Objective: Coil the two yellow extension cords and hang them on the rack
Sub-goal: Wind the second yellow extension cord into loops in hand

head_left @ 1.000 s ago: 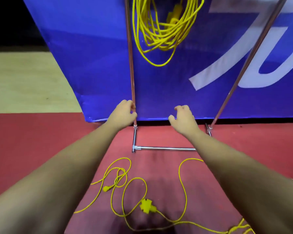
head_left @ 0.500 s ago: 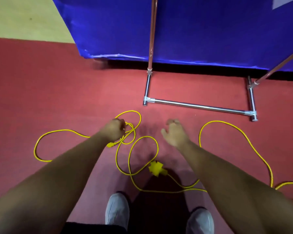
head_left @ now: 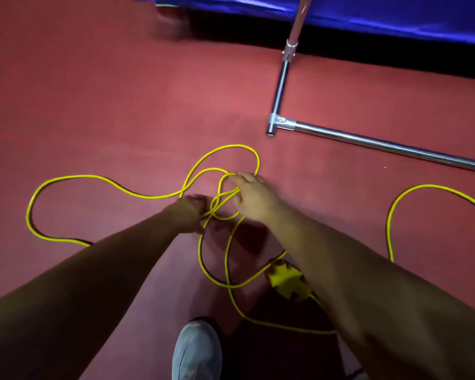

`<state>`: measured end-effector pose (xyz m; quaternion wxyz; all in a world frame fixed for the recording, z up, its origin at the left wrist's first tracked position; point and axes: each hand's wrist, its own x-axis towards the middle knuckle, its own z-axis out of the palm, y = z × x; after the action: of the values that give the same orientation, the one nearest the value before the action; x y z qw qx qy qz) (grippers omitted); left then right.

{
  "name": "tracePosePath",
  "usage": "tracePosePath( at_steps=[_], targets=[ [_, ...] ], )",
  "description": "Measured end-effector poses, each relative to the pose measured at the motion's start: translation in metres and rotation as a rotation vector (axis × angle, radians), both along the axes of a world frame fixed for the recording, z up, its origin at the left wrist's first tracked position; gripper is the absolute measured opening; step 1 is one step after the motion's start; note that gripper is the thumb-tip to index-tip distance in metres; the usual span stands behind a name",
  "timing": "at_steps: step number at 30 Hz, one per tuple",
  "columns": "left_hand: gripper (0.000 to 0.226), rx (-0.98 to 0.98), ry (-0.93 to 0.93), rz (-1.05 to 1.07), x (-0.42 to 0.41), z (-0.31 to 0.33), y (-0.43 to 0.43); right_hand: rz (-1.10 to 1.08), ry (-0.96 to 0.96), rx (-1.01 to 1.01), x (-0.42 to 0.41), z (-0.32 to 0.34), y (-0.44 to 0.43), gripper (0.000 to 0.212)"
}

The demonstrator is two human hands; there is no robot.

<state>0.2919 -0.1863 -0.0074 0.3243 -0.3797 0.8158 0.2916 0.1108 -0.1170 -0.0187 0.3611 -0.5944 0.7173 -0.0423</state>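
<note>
As left hand (head_left: 190, 213) and right hand (head_left: 254, 199) grip, one cord (head_left: 77, 176) loops.

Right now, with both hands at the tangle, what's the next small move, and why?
Probably lift the crossed loops with the right hand while the left hand holds the cord: strands overlap there, and long slack lies on the floor.

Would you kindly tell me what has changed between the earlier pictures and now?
Both hands dropped from the rack to the floor. The left hand reached the loose yellow cord first, its grip now blurred; the right hand then moved left and its fingers pinched the cord's loops. The socket block and rack stayed put.
</note>
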Motion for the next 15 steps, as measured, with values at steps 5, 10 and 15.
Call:
tracePosePath(
  at_steps=[5, 10, 15],
  targets=[
    [0.02, -0.006, 0.144, 0.163, 0.024, -0.016, 0.008, 0.091, 0.195, 0.042, 0.007, -0.021, 0.005, 0.046],
    [0.037, 0.218, 0.405, 0.486, 0.003, 0.022, -0.007, 0.009, 0.1, 0.055, -0.005, -0.009, 0.014, 0.039],
    [0.016, 0.334, 0.557, 0.481, -0.032, 0.098, -0.022, -0.102, -0.289, 0.068, -0.045, 0.046, 0.038, 0.008]
  ],
)
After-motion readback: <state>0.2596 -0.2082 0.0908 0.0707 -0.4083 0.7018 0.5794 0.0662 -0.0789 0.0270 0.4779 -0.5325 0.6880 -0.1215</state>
